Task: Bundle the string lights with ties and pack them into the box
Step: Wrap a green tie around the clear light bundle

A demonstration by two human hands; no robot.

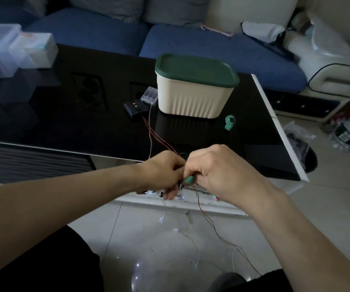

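Nearest to me, thin wires of the string lights [206, 218] are trailing in loose loops over the pale glossy floor tiles [296, 207], one dark red strand and some clear ones with small star-like bulbs. Above them I am holding both hands together just off the near edge of the table [64, 123]. My left hand [163, 171] is curling its fingers around a gathered bunch of the wires; my right hand [216, 171] is pinching a soft green tie [189, 179] against that bunch, fingers bent tight. The hands are touching.

The tabletop is black, glassy and reflective, with a white rim; its right corner is lying near a dark bin [309, 159] on the floor, and bare black surface is lying open to the left. Red and clear leads are running up from my hands to two battery packs: one black switch box [135, 107] with a red and a green dot, one clear battery holder [149, 95], touching each other. Just beside them is standing the box [193, 102], cream, ribbed, rounded, its dark green lid [197, 69] on. A second green tie [229, 122] is lying near its right side. Far left, two blurred translucent containers [12, 49]; behind, a blue-cushioned sofa [212, 45]
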